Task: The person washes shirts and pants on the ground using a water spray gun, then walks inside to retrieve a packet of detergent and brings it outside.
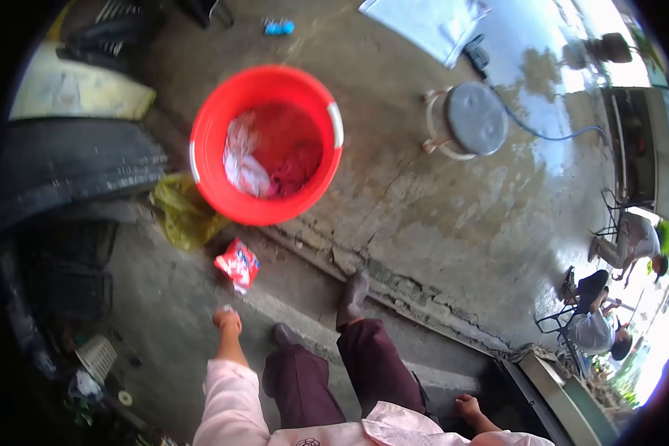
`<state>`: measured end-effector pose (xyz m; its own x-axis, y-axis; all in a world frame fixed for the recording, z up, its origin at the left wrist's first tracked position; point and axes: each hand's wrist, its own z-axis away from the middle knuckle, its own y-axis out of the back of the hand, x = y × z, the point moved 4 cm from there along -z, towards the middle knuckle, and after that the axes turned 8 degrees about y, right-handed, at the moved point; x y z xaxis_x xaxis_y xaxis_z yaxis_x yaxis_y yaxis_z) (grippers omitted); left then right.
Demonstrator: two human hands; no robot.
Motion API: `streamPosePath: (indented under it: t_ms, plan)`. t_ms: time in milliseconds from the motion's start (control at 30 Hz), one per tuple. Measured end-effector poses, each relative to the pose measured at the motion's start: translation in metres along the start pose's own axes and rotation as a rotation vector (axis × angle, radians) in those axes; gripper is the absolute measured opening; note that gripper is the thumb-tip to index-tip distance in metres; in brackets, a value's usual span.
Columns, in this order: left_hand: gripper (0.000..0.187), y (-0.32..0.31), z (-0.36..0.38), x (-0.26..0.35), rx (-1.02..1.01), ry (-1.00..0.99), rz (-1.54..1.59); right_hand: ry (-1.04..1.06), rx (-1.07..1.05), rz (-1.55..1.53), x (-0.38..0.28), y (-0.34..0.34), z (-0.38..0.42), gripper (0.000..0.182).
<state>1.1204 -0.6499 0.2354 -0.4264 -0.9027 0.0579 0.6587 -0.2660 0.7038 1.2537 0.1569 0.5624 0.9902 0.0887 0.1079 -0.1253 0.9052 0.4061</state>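
Note:
My left hand (228,320) is closed, fingers pinched together, with a small whitish thing at the fingertips too small to name. It hangs just below a red and white plastic packet (238,265) lying on the floor. Beyond the packet stands a large red tub (205,126). Inside the tub lie a whitish cloth (245,167) and a dark red cloth (299,167). A crumpled yellow-green plastic bag (186,212) lies against the tub's near left side. Low at the right, my right hand (466,408) hangs by my side with curled fingers, apparently holding nothing.
A cracked concrete step edge (416,286) runs past my feet. A round grey stool (477,119) stands on wet floor, near a blue hose (550,137) and a white sheet (424,26). Two people (632,241) sit at the far right. Dark stacked items (74,167) line the left.

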Motion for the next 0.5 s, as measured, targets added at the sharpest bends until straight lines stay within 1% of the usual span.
streamPosePath:
  t_ms: [33,67,167,233,300,333,367,400,433,467,500]
  plan:
    - [0.012,0.015,0.044,-0.009,-0.001,-0.062,-0.036,-0.005,-0.051,-0.034,-0.008,0.002,-0.002,0.02]
    - [0.013,0.025,0.09,-0.015,0.016,-0.119,-0.056,0.061,-0.106,-0.084,-0.026,0.005,-0.005,0.021]
    - [0.017,0.027,0.176,-0.025,0.005,-0.172,-0.077,0.192,-0.1,-0.224,-0.113,0.025,0.009,0.019]
    - [0.02,0.01,0.217,-0.024,0.0,-0.19,-0.091,0.288,-0.038,-0.316,-0.168,0.046,0.012,0.019]
    - [0.023,-0.029,0.261,-0.019,-0.016,-0.221,-0.118,0.303,0.037,-0.285,-0.216,0.071,0.007,0.02]
    - [0.019,-0.056,0.293,-0.016,-0.006,-0.336,-0.173,0.32,0.057,-0.271,-0.241,0.084,0.007,0.02]
    - [0.016,-0.083,0.323,-0.015,-0.016,-0.333,-0.173,0.311,0.076,-0.308,-0.261,0.097,0.009,0.017]
    - [0.014,-0.104,0.396,-0.015,-0.015,-0.335,-0.177,0.31,0.069,-0.294,-0.276,0.112,0.01,0.016]
    - [0.007,-0.133,0.447,-0.017,-0.064,-0.438,-0.02,0.313,0.059,-0.288,-0.29,0.124,-0.002,0.014]
    - [0.005,-0.184,0.375,0.005,-0.245,-0.386,-0.371,0.323,0.063,-0.294,-0.306,0.139,-0.017,0.014]
    - [0.023,-0.225,0.391,0.012,-0.391,-0.375,-0.39,0.302,0.075,-0.141,-0.319,0.158,-0.026,0.018]
